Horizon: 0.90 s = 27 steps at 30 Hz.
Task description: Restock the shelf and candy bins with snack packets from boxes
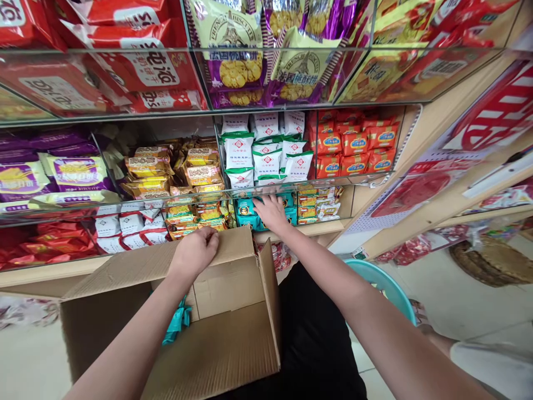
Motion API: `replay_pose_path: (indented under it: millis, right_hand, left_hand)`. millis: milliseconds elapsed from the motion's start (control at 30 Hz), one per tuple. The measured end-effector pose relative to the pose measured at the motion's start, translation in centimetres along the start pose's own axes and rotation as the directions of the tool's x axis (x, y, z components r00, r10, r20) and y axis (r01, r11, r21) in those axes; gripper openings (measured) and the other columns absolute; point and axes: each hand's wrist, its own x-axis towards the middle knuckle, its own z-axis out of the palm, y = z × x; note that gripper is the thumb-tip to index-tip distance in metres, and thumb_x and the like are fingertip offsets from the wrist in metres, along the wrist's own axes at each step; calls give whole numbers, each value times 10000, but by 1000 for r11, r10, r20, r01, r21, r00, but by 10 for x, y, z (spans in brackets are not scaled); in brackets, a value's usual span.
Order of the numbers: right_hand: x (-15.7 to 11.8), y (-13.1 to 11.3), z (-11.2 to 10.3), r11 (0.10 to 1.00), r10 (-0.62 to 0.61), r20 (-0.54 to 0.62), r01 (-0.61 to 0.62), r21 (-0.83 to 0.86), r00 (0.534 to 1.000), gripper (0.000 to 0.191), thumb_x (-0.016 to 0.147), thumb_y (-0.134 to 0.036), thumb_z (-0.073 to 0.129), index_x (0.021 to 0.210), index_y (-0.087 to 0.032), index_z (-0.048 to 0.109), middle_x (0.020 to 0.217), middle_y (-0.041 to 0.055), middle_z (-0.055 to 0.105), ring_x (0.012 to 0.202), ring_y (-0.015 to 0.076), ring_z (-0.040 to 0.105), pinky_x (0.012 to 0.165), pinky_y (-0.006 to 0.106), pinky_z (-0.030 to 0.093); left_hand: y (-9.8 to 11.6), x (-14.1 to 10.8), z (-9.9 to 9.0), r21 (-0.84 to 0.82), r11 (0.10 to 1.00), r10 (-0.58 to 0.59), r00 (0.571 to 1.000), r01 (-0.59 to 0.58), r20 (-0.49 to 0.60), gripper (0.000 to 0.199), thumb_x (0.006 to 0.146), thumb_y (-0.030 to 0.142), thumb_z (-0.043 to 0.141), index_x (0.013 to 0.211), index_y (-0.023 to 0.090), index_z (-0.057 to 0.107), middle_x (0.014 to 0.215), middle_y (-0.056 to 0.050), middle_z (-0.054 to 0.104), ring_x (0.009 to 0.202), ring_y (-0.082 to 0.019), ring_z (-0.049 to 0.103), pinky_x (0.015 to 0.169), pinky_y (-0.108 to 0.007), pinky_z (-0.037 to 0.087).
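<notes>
My left hand [195, 253] is closed at the top edge of an open cardboard box [227, 244], its fingers curled over the flap. A few teal packets [178, 322] lie inside the box, partly hidden by my left forearm. My right hand [272, 214] reaches into a low shelf compartment and rests on teal snack packets [246, 207]. Its fingers are spread flat over them, and none is lifted. Orange-and-yellow packets [210, 212] fill the compartment to the left, and small yellow and white packets [328, 211] the one to the right.
Glass-fronted shelves above hold white-and-green packets [266, 161], red packets [353, 143] and purple biscuit bags [241, 72]. A teal tub [387, 278] stands on the floor at right, beside part of another person [491, 361]. A woven basket [495, 261] sits farther right.
</notes>
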Motion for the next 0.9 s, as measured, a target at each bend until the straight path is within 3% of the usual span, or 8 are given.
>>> replay_pose_path:
  millis: [200,367,467,600,733,900]
  right_hand:
    - [15,5,5,995,96,-8,-96,-32,995,275,845,-224,392,1022,-256,600,1115,98,541,1060,281,394,896,445,204]
    - [12,3,2,993,117,-21,-117,9,993,291,842,-251,406,1086,-213,559,1085,119,562,1039,273,430,889,430,240]
    - [0,1,3,999,20,-29,-19,42,999,341,865,-273,368,1174,-195,490,1188,116,509,1111,259,382,913,417,248]
    - [-12,2,12,980,-195,-16,196,36,981,472,850,-375,409,1265,-153,390,1334,93,375,1235,236,253,1020,413,133]
    - [-12,1,19,988,-156,8,156,16,988,551,815,-421,460,1288,-157,364,1355,72,349,1256,265,224,1040,439,92]
    - [-15,-3,11,992,-121,-29,122,38,992,507,818,-419,449,1269,-195,395,1339,77,372,1253,261,240,1031,443,136]
  left_hand:
    - [0,-1,0,-7,1000,-14,1000,14,17,357,796,412,312,916,242,602,858,-28,686,777,-203,621,629,-257,427]
    - [0,-2,-1,-3,1000,-10,1000,10,14,358,799,414,310,907,238,601,858,-33,686,777,-197,622,637,-255,426]
    - [1,-2,-2,6,1000,-8,1000,8,23,362,801,416,306,913,236,600,855,-37,687,765,-192,623,633,-254,422]
    - [2,-2,-3,-3,1000,-11,999,11,44,364,801,410,302,922,232,595,841,-46,685,758,-197,622,620,-261,415]
    - [1,-3,-5,-31,999,-7,999,9,48,345,799,393,308,911,230,591,852,-51,682,764,-200,621,624,-263,414]
    - [-3,-4,-8,-60,998,13,999,-10,47,336,809,378,304,893,226,591,854,-52,680,782,-199,619,651,-264,418]
